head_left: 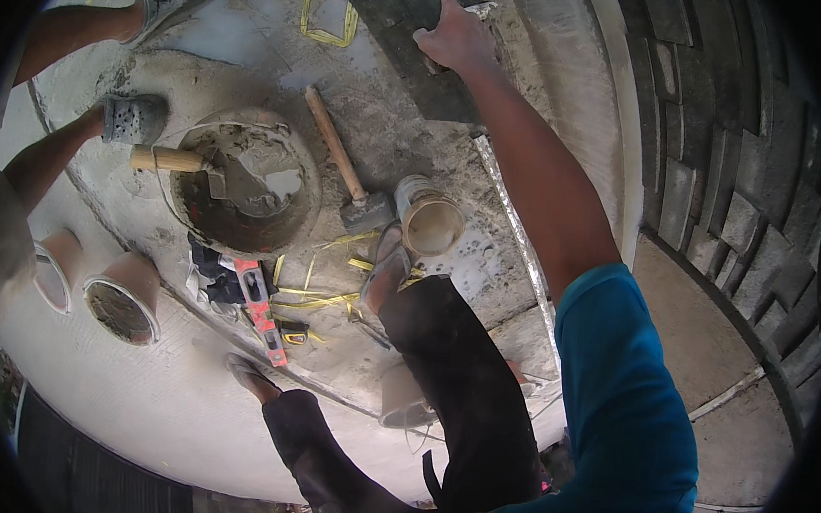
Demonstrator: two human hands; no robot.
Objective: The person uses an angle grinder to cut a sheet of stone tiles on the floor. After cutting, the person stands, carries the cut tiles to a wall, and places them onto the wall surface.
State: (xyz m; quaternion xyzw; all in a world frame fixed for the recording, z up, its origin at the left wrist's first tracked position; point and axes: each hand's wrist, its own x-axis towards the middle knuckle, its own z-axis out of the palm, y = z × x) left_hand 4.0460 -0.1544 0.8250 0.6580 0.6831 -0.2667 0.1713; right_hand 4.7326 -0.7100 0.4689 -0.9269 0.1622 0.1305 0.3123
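- Gripping a dark grey block (412,48) at its edge, the right hand (457,38) is closed on it, fingers curled over the rim, far out in front of the person
- The block lies on the sandy ground near the dark brick wall (713,152), beside a long metal rail (514,225)
- The left hand is not in view, so I cannot tell its state
- To do this step well, I think the grip should be firm and the block kept level, because it looks heavy for one hand
- A mallet (345,174) with a wooden handle rests just behind, near a small bucket (431,222)
- A large pan (247,188) of wet mortar holds a trowel (179,161)
- An orange level (261,309) lies by yellow straps (320,298)
- Another person's feet (135,117) stand beside the pan
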